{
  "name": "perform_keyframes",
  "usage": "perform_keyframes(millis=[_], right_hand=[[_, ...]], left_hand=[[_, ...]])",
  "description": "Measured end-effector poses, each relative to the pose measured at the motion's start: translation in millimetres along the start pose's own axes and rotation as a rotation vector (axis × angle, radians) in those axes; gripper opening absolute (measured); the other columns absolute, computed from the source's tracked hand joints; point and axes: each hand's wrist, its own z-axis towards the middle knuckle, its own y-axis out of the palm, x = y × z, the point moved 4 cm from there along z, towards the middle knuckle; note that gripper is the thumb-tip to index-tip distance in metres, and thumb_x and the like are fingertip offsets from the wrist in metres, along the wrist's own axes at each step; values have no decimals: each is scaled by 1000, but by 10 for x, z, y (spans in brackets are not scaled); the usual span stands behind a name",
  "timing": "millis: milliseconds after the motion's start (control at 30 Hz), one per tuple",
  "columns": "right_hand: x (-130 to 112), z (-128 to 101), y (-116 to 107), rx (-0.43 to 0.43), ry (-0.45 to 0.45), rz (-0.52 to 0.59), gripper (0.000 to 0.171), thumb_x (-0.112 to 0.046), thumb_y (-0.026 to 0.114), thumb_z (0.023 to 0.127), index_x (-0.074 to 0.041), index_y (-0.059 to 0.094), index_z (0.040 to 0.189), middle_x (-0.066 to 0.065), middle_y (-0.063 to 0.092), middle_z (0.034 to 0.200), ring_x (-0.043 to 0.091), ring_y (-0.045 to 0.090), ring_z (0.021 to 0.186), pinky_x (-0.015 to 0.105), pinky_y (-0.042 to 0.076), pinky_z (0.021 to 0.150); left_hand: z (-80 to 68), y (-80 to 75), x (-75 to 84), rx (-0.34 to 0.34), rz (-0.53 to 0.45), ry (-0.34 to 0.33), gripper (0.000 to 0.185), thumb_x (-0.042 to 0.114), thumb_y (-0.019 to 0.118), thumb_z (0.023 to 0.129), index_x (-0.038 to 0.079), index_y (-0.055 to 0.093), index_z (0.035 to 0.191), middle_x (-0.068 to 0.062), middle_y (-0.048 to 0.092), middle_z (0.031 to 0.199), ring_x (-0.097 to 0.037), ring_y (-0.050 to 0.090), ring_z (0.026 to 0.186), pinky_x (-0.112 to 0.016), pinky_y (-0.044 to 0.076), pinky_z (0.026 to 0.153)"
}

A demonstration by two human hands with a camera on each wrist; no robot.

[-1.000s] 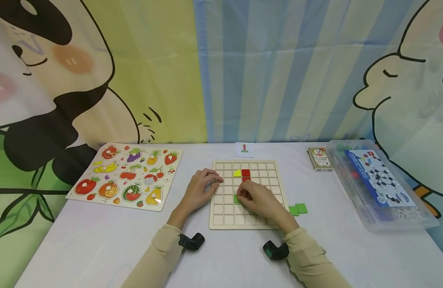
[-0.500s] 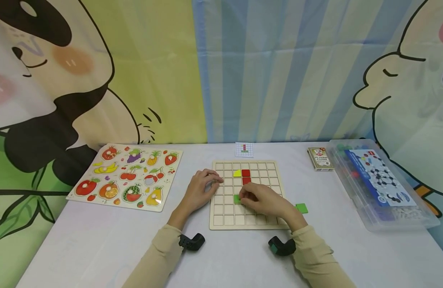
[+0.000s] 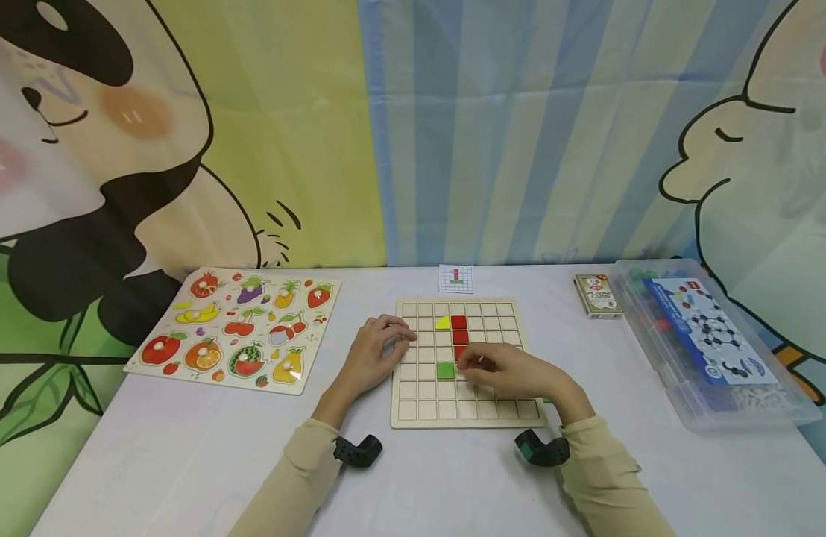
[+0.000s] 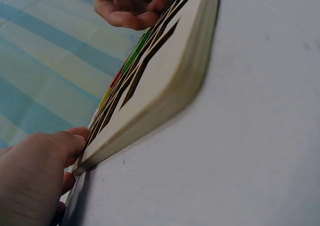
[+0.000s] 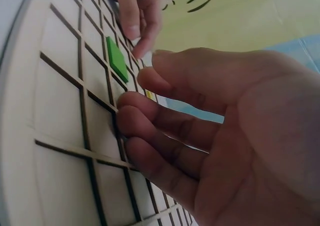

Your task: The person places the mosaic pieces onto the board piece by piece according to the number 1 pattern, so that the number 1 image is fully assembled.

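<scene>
A wooden grid board (image 3: pixel 413 414) lies on the table. Set in its cells are a yellow rounded tile (image 3: pixel 443 323), a column of red tiles (image 3: pixel 459 337) and a green square tile (image 3: pixel 445 371). My left hand (image 3: pixel 378 350) rests its fingertips on the board's left edge, its fingers relaxed. Just right of the green tile hovers my right hand (image 3: pixel 503 369), low over the grid. Its fingers are loosely bent, and nothing shows between thumb and fingertips in the right wrist view. A sliver of another green tile (image 3: pixel 547 400) peeks out by the right wrist.
Behind the board lies a small pattern card (image 3: pixel 456 279). A fruit puzzle board (image 3: pixel 232 328) is at the left. A playing card box (image 3: pixel 597 297) and a clear plastic case (image 3: pixel 715 350) with a blue booklet stand at the right. A printed curtain hangs behind.
My right hand has drawn back to the right from the green tile, uncovering it and more of the red column. Its wrist now covers most of the loose green tiles. My left hand stays put.
</scene>
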Motion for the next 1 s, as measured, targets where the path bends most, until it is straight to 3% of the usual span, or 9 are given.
perform_keyframes(millis=[433,767,1000], right_hand=[[196,-206,-228,-34,66,34,22,-28,55,95,-15,60,112,-2,62,101,14,57,92,30,46,84],[447,-416,-435,11,168,45,21,-27,56,95,-11,59,108,4,61,96,16,55,85,27,46,72],[641,-585,-534,-12,242,59,23,-21,66,86,-5,58,101,3,53,77,13,49,69,25,40,62]], left_hand=[[13,-11,25,16,-4,18,14,15,65,88,20,71,99,2,61,110,-19,52,101,-40,40,86],[6,-2,10,11,-3,18,13,15,64,89,21,71,98,2,61,110,-19,52,101,-40,40,86],[2,4,9,13,3,16,14,15,64,88,21,71,99,2,61,110,-19,53,102,-40,40,87]])
